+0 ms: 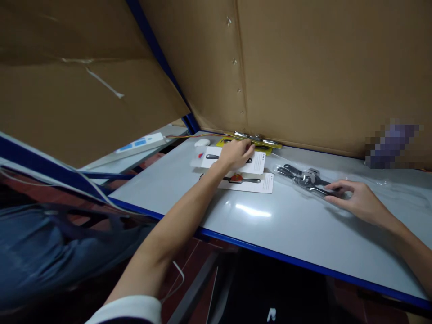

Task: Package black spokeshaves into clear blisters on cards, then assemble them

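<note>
My left hand (235, 154) reaches over a white card (257, 164) with a black-handled spokeshave on it, its fingers curled round the middle. Just below lies a second carded spokeshave (236, 178) with a red centre, partly covered by the first card and my forearm. At the right, my right hand (358, 200) pinches the handle end of a black spokeshave (306, 181) between thumb and fingers. Clear plastic lies around this tool, and another black handle shows beside it. The exact contact under my left fingers is hidden.
Yellow packages (275, 145) with shiny tools lie along the back of the grey table (290, 243), near a white mouse-like object (202, 142). A power strip (143, 142) is at the left. Brown board walls (303, 81) enclose the back. A person's blue-trousered leg (50, 252) is at lower left.
</note>
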The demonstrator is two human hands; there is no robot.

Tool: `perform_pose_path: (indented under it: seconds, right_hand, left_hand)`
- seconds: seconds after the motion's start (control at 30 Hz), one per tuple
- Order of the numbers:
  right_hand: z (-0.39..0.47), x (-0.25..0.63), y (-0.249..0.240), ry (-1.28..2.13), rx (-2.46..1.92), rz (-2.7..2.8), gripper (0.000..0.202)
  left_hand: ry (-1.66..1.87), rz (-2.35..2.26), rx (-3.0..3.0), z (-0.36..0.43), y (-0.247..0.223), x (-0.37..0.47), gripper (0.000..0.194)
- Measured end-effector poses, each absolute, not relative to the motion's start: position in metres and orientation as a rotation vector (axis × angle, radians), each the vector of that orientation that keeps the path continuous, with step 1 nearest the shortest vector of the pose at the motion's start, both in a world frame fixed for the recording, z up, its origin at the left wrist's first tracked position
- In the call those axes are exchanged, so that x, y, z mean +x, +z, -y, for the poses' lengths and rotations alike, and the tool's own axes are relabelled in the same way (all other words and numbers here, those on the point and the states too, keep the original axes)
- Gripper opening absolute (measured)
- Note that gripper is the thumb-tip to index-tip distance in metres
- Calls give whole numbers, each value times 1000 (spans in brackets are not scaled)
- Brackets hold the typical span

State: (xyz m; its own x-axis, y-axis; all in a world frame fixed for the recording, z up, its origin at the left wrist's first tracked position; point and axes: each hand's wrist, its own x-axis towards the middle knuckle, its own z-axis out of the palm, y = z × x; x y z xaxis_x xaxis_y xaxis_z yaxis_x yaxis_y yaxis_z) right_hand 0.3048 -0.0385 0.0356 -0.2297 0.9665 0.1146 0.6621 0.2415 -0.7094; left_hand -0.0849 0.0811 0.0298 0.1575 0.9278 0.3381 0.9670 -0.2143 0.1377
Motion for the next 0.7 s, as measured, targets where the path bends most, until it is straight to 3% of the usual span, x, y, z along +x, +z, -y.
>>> perform_pose_path:
  seconds: [0.17,0.33,0.4,0.53,0.6,0.7]
  right_hand:
    - [33,316,40,884,-1441,1665,40]
    - [17,347,51,841,-1282,1241,78]
    - [11,356,55,795,-1228,1156,81]
    - [5,365,60,663,-1289,1064,53]
    - [2,370,60,581,-1387,965,32]
    - [-8,391,56,480,-1507,797,16]
  left_hand:
    - [-298,1964,-2362,-65,33,-58,53]
    - [-26,1818,-2490,-57,23,-42,43]
    - [-23,1785,-2508,-57,23,-42,38]
    - [-22,1732,-2535,-58,25,-45,37]
    - [-27,1724,-2534,-59,25,-45,40]
    - [-66,1733,-2523,-60,22,-45,51]
